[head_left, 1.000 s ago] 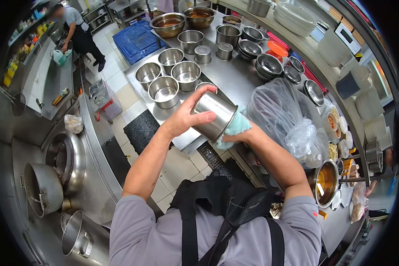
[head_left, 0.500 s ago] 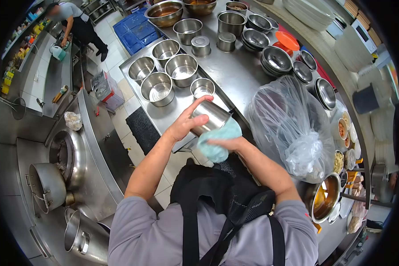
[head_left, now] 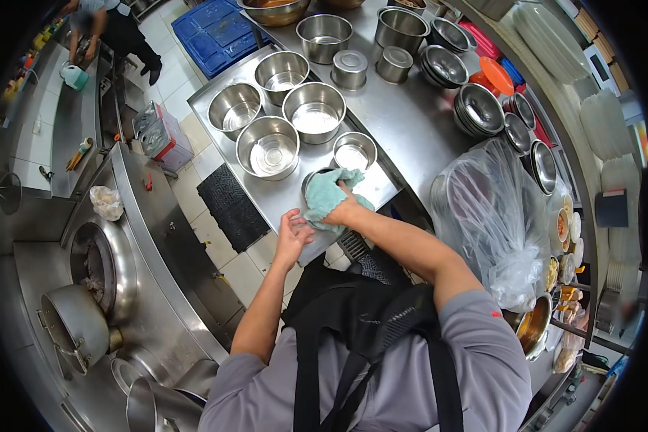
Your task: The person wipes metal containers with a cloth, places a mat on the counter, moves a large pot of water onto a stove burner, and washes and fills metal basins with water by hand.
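My right hand (head_left: 345, 210) is closed on a pale green cloth (head_left: 326, 193), which lies over a steel container (head_left: 311, 177) at the near end of the steel table (head_left: 313, 248). Most of that container is hidden under the cloth. My left hand (head_left: 293, 237) is just left of the cloth, fingers apart and slightly curled, holding nothing. Beyond the cloth stands a small steel pot (head_left: 355, 151). Several larger open steel pots (head_left: 268, 147) are grouped to the left and behind it.
Lidded tins (head_left: 349, 69) and stacked steel bowls (head_left: 478, 109) stand farther back. A clear plastic bag (head_left: 489, 223) is at the right. At left are a wok (head_left: 101, 266) and a large pot (head_left: 75, 327). A person (head_left: 115, 32) stands at the far left counter.
The steel container has gone from between my hands down to the table's near end. My left hand has let go of it. The cloth and right hand have moved onto its top.
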Demonstrator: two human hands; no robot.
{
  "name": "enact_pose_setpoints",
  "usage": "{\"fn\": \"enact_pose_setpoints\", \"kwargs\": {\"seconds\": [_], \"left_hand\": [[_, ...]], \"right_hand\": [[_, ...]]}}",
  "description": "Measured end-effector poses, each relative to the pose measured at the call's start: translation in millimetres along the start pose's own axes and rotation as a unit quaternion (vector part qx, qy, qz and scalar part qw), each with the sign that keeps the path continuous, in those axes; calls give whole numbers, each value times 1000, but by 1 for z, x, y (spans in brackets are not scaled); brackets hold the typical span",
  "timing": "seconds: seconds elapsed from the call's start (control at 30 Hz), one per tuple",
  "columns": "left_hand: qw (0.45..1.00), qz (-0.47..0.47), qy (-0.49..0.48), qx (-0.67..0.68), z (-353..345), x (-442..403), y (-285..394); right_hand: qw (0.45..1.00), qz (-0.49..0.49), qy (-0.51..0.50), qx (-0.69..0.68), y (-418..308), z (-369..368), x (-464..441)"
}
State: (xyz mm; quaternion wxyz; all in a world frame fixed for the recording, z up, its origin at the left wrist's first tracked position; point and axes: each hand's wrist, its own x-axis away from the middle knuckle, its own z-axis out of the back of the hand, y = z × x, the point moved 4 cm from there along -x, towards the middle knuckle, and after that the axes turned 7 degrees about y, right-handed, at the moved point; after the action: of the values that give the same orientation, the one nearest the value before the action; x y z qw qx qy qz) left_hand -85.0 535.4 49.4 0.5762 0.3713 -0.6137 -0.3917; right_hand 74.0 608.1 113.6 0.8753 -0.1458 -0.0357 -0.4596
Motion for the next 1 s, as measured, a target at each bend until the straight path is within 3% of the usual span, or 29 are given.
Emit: {"fn": "enact_pose_setpoints", "kwargs": {"seconds": [0.03, 0.2, 0.23, 0.33, 0.37, 0.4, 0.47, 0.5, 0.57, 0.73, 0.77, 0.83, 0.87, 0.93, 0.97, 1.0], "left_hand": [[997, 38, -9, 60, -5, -3, -1], [993, 25, -39, 106, -8, -34, 7], [992, 31, -55, 109, -6, -37, 8], [993, 37, -60, 92, 5, -35, 15], [996, 39, -42, 72, 10, -35, 23], [996, 35, -49, 67, 13, -37, 33], [992, -101, 37, -68, 25, -37, 67], [991, -102, 36, -73, 21, -38, 89], [958, -250, 81, -116, 4, -51, 165], [877, -449, 57, -158, -85, -138, 298], [851, -488, 48, -189, -109, -164, 316], [786, -545, 82, -279, -153, -219, 333], [777, -522, 93, -339, -170, -255, 330], [813, -393, 134, -407, -196, -299, 323], [814, -402, 126, -400, -209, -310, 320], [829, -315, 151, -436, -214, -325, 312]], "right_hand": [[1000, 7, -15, 19, 3, -3, -15], [999, 24, 18, 33, 14, -8, -27], [988, 38, 151, 12, 20, -8, -18], [995, 11, 84, -48, 19, 48, -25], [955, 92, 274, -64, 20, 61, -12], [954, 86, 279, -61, 29, 61, -1], [961, -35, 222, -161, 43, 79, 23], [906, -139, 274, -290, 52, 78, 49], [737, -246, 241, -582, 67, 120, 96], [425, -302, 401, -753, 88, 176, 261], [400, -304, 419, -757, 89, 170, 282], [438, -415, 384, -699, 80, 154, 306], [464, -470, 324, -677, 75, 140, 314], [493, -536, 240, -642, 66, 100, 334], [488, -553, 191, -648, 62, 80, 345], [525, -547, 180, -627, 55, 85, 354]]}}
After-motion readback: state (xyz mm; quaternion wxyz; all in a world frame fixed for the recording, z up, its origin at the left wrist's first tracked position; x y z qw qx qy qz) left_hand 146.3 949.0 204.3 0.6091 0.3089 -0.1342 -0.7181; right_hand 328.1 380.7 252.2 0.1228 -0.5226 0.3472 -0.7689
